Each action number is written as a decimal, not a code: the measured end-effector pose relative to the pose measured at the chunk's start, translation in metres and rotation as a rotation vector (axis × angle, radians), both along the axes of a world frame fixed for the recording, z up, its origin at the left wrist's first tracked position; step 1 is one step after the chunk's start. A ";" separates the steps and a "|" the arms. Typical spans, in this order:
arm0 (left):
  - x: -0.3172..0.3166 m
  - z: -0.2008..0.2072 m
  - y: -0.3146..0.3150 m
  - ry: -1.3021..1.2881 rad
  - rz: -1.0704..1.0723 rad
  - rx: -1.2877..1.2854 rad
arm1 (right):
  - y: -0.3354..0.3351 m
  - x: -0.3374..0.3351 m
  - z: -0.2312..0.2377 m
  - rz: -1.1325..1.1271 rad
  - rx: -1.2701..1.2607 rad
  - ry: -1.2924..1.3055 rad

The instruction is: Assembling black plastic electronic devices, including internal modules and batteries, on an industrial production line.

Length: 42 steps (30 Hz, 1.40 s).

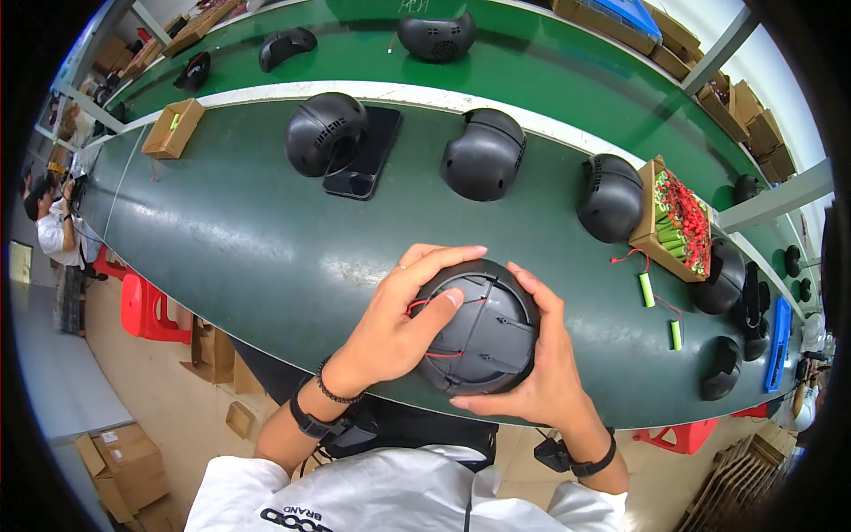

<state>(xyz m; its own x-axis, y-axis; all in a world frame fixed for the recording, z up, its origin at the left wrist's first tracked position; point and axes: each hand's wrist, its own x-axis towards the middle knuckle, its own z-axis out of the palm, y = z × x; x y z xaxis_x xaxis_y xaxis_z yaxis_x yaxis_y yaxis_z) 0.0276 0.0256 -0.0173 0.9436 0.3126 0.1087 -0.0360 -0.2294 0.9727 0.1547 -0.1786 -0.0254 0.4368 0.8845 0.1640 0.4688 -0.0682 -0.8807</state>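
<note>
Round black plastic housing (489,324) sits between both hands, no clear long axis. I see left hand (396,326) pinching its rim, nine to twelve o'clock; right hand (551,371) clasping, fingers curved, one to six. Both touching.

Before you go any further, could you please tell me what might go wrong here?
The red wires on the round black shell run close to the left hand, so they could get pinched or tugged.

Two loose green cylindrical cells lie on the dark green tabletop, so they might roll and strain their red leads.
</note>
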 end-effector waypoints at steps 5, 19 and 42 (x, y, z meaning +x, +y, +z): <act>0.003 -0.003 -0.001 0.002 -0.015 -0.122 | 0.002 0.000 -0.006 -0.005 0.049 0.044; 0.025 -0.011 0.023 -0.064 -0.289 -0.201 | 0.006 0.008 -0.013 0.063 0.116 0.042; 0.030 0.003 -0.036 0.112 0.542 -1.222 | 0.031 -0.032 0.017 -0.511 0.356 -0.469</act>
